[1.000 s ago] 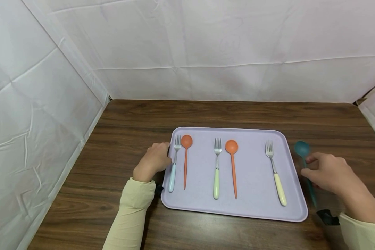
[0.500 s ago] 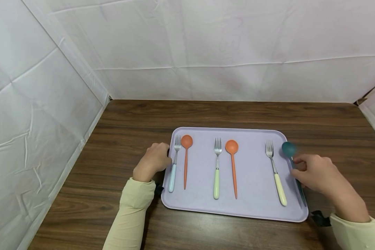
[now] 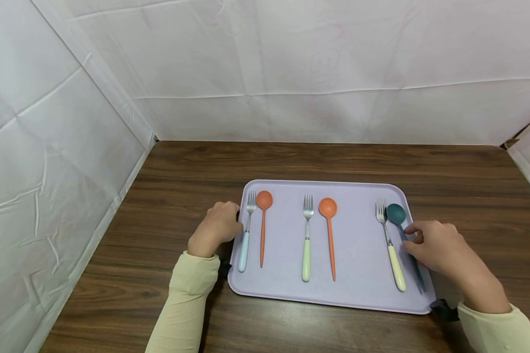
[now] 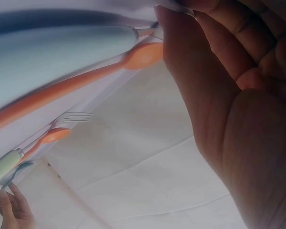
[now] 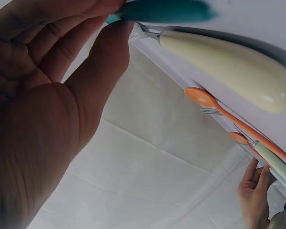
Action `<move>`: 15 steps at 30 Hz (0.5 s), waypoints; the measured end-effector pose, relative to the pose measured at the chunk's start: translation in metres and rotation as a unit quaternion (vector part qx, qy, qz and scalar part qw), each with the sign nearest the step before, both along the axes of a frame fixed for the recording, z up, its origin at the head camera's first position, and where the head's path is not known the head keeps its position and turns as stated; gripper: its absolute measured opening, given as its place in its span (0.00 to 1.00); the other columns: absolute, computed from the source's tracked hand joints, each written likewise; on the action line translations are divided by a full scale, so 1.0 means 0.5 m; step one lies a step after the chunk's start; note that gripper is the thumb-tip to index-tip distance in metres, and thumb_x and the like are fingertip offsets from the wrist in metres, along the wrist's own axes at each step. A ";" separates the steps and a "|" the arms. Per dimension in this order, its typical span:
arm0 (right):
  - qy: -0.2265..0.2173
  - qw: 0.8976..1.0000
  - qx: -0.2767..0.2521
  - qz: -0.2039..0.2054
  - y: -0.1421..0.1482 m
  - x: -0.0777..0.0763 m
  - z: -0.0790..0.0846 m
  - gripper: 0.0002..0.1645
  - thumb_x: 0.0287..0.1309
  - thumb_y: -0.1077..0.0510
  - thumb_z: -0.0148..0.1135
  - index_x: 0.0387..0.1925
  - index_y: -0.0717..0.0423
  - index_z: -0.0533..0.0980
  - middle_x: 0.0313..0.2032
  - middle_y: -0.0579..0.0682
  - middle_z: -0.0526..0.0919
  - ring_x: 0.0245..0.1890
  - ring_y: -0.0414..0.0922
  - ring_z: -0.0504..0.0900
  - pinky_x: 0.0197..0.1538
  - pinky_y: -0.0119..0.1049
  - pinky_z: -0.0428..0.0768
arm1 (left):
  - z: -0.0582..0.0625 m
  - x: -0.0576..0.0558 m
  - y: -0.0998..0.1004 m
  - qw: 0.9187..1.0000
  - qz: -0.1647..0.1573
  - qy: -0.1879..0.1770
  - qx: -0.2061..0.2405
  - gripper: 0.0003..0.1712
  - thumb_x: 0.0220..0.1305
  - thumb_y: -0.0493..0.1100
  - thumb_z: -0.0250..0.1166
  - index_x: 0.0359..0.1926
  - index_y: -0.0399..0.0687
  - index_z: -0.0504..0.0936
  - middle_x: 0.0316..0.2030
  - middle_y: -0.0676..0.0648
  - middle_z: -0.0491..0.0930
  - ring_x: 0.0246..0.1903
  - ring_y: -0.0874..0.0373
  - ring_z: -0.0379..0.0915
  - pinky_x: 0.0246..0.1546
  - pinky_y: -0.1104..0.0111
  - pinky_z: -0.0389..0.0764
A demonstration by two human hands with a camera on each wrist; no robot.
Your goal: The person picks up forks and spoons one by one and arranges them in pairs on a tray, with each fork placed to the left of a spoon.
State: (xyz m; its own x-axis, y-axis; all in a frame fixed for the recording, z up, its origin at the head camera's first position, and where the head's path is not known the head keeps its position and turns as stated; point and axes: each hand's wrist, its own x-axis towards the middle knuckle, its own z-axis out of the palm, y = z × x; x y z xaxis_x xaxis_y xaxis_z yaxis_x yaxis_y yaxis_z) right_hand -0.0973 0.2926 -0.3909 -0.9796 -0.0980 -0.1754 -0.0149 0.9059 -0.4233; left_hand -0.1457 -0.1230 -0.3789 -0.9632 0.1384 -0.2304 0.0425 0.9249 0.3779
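Note:
My right hand (image 3: pixel 443 250) pinches the handle of a teal spoon (image 3: pixel 396 214) between thumb and fingers, over the right end of a lilac tray (image 3: pixel 357 255). Just left of that spoon lies a fork with a cream-yellow handle (image 3: pixel 396 268); it fills much of the right wrist view (image 5: pixel 224 67). At the tray's left edge, my left hand (image 3: pixel 216 228) grips the rim with thumb and fingers. Closest to it are a fork with a pale blue handle (image 3: pixel 243 252) and an orange spoon (image 3: pixel 264 199). Whether the teal spoon's handle touches the tray I cannot tell.
Mid-tray lie a green-handled fork (image 3: pixel 306 260) and a second orange spoon (image 3: pixel 328 207), side by side. Under the tray is a dark wooden table (image 3: pixel 194 166). White sheeting (image 3: pixel 265 73) walls off the back and left side.
My right hand has carried the teal spoon leftward, from the table beside the tray to over the tray, beside the yellow-handled fork. The left hand and the tray have stayed put.

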 end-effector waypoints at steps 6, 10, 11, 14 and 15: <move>-0.029 1.000 -0.007 -0.009 -0.001 0.001 -0.003 0.23 0.51 0.59 0.65 0.46 0.72 0.73 0.27 0.56 0.81 0.18 0.41 0.76 0.21 0.38 0.75 | 0.001 -0.001 0.000 1.000 -0.004 0.003 -0.002 0.05 0.53 0.35 0.60 0.23 0.42 0.75 0.21 0.45 0.72 0.24 0.52 0.71 0.22 0.64 0.72; -0.018 1.000 0.004 -0.008 -0.003 -0.003 -0.003 0.24 0.51 0.58 0.66 0.46 0.71 0.73 0.28 0.59 0.80 0.20 0.43 0.76 0.22 0.39 0.76 | 0.001 -0.001 -0.001 1.000 0.000 0.000 0.004 0.06 0.54 0.35 0.60 0.22 0.42 0.75 0.20 0.45 0.71 0.22 0.53 0.71 0.21 0.65 0.71; -0.009 1.000 0.008 -0.007 -0.004 -0.004 -0.002 0.25 0.50 0.57 0.66 0.46 0.71 0.73 0.29 0.60 0.80 0.21 0.44 0.76 0.22 0.40 0.76 | 0.001 0.000 -0.001 1.000 0.003 -0.001 0.007 0.05 0.54 0.36 0.60 0.23 0.41 0.75 0.19 0.45 0.71 0.22 0.53 0.71 0.21 0.65 0.71; 0.026 1.000 0.012 -0.002 -0.007 -0.005 0.006 0.27 0.51 0.54 0.66 0.47 0.69 0.74 0.30 0.59 0.79 0.23 0.47 0.75 0.22 0.40 0.75 | 0.000 0.000 -0.002 1.000 0.005 0.013 0.019 0.06 0.56 0.39 0.58 0.29 0.40 0.78 0.23 0.43 0.75 0.24 0.52 0.72 0.23 0.64 0.73; 0.041 0.999 0.012 -0.004 -0.007 -0.004 0.010 0.28 0.51 0.52 0.66 0.47 0.69 0.74 0.31 0.60 0.79 0.25 0.49 0.76 0.23 0.41 0.75 | 0.000 0.000 -0.002 0.999 0.001 0.026 0.023 0.09 0.57 0.40 0.58 0.34 0.39 0.80 0.28 0.41 0.77 0.28 0.51 0.74 0.27 0.62 0.75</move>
